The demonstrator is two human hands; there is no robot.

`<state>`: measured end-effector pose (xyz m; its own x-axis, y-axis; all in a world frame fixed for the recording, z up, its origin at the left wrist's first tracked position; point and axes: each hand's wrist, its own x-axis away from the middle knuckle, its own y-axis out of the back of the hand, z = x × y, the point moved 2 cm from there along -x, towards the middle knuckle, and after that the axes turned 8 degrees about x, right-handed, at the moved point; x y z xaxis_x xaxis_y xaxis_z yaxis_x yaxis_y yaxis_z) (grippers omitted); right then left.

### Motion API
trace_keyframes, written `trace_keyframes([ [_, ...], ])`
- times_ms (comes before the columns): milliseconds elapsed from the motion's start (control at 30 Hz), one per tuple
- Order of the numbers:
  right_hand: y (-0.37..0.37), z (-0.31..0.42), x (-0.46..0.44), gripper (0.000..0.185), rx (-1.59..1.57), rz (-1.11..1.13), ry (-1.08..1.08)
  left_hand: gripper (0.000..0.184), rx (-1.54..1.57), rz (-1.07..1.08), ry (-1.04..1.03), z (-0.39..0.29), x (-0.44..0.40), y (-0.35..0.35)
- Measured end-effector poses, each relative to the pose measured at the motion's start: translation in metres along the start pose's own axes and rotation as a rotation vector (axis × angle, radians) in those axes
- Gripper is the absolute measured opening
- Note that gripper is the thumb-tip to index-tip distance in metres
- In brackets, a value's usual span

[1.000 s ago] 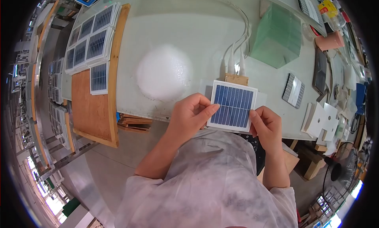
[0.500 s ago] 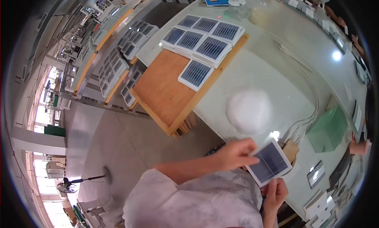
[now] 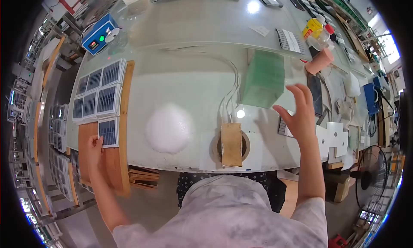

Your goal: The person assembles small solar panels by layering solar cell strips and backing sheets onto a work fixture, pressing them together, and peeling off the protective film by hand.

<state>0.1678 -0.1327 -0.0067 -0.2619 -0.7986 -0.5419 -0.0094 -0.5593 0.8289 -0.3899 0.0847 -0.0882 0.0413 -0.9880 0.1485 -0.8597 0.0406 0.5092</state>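
Note:
My left hand (image 3: 95, 148) is at the left edge of a small white-framed solar panel (image 3: 108, 133), its thumb on the panel and its fingers curled at the side. That panel lies on the near end of the rows of stacked solar panels (image 3: 106, 100), on a wood-edged brown board (image 3: 89, 128). On the other side, my right hand (image 3: 300, 112) is raised with thumb and fingers apart, holding nothing. It is just right of a stack of greenish clear sheets (image 3: 264, 78), and whether it touches them I cannot tell.
A white mound (image 3: 169, 128) sits mid-table. Right of it, a tan block (image 3: 231, 145) with wires rests over a round ring. A blue control box (image 3: 99, 34) stands far left. Bottles (image 3: 313, 28), a pink cylinder (image 3: 319, 61) and white plates (image 3: 334, 134) are at the right.
My view has turned right. The solar panel held between both hands has gone to the board on the left with my left hand. My right hand has let go and reached toward the greenish sheets.

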Motion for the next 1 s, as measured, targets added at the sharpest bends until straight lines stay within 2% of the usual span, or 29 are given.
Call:
trace_keyframes([
  [33,-0.008,-0.005,-0.008,0.042,0.002,0.002,-0.002,0.011,0.000,0.003,0.001,-0.005,0.002,-0.002],
  [100,-0.021,-0.006,-0.022,0.041,0.079,0.061,0.228,0.013,-0.064,0.011,0.052,-0.017,0.008,-0.003],
  [133,-0.025,-0.011,-0.027,0.041,0.075,0.065,0.227,0.013,-0.068,0.011,0.056,-0.008,0.003,-0.001],
  [200,-0.035,-0.025,-0.030,0.032,-0.250,0.293,0.057,0.019,0.044,0.031,-0.025,0.020,-0.007,0.009],
  [233,-0.037,-0.026,-0.028,0.032,-0.267,0.308,0.062,0.019,0.033,0.021,-0.008,0.007,0.004,0.004],
  [300,-0.040,-0.030,-0.021,0.019,-0.720,0.321,-0.345,0.025,-0.439,-0.314,-0.246,-0.031,0.025,-0.016],
  [367,-0.046,-0.032,-0.018,0.014,-0.911,0.156,-0.307,0.031,-0.713,-0.464,-0.521,-0.064,0.045,-0.040],
  [433,-0.051,-0.046,-0.014,0.019,-0.922,0.202,-0.455,0.027,-0.562,-0.317,-0.501,-0.094,0.068,-0.077],
  [467,-0.056,-0.052,-0.012,0.022,-1.066,0.131,-0.488,0.025,-0.540,-0.178,-0.686,-0.098,0.074,-0.094],
  [500,-0.059,-0.053,-0.009,0.024,-1.202,0.057,-0.527,0.023,-0.460,-0.020,-0.781,-0.110,0.086,-0.115],
  [533,-0.054,-0.047,-0.008,0.026,-1.218,-0.037,-0.538,0.026,-0.313,0.179,-0.791,-0.113,0.093,-0.137],
  [567,-0.044,-0.040,-0.007,0.027,-1.225,-0.135,-0.549,0.028,-0.295,0.275,-0.988,-0.128,0.103,-0.156],
  [600,-0.028,-0.019,-0.007,0.027,-1.199,-0.126,-0.500,0.028,-0.279,0.290,-1.028,-0.136,0.109,-0.172],
  [633,-0.027,-0.018,0.006,0.029,-1.262,-0.042,-0.398,0.028,-0.262,0.309,-1.068,-0.140,0.114,-0.184],
  [667,-0.027,-0.009,0.025,0.031,-1.170,0.112,-0.442,0.028,-0.265,0.310,-1.061,-0.141,0.116,-0.191],
  [700,-0.023,0.003,0.039,0.034,-1.227,0.413,-0.360,0.027,-0.281,0.276,-0.987,-0.142,0.115,-0.196],
  [733,-0.013,0.034,0.033,0.035,-1.102,0.572,-0.236,0.026,-0.296,0.242,-0.917,-0.142,0.113,-0.200],
  [767,-0.018,0.046,0.039,0.036,-1.060,0.625,-0.111,0.026,-0.296,0.247,-0.921,-0.140,0.110,-0.206],
  [800,-0.017,0.055,0.039,0.036,-1.042,0.719,-0.129,0.025,-0.285,0.187,-0.902,-0.136,0.106,-0.211],
  [900,-0.024,0.063,0.041,0.036,-0.901,0.694,-0.111,0.020,-0.284,0.114,-0.865,-0.134,0.103,-0.217],
  [933,-0.023,0.063,0.039,0.038,-0.783,0.650,-0.017,0.017,-0.293,0.099,-0.855,-0.137,0.103,-0.218],
  [1000,-0.023,0.065,0.040,0.038,-0.742,0.620,0.008,0.014,-0.268,0.103,-0.836,-0.138,0.102,-0.218],
])
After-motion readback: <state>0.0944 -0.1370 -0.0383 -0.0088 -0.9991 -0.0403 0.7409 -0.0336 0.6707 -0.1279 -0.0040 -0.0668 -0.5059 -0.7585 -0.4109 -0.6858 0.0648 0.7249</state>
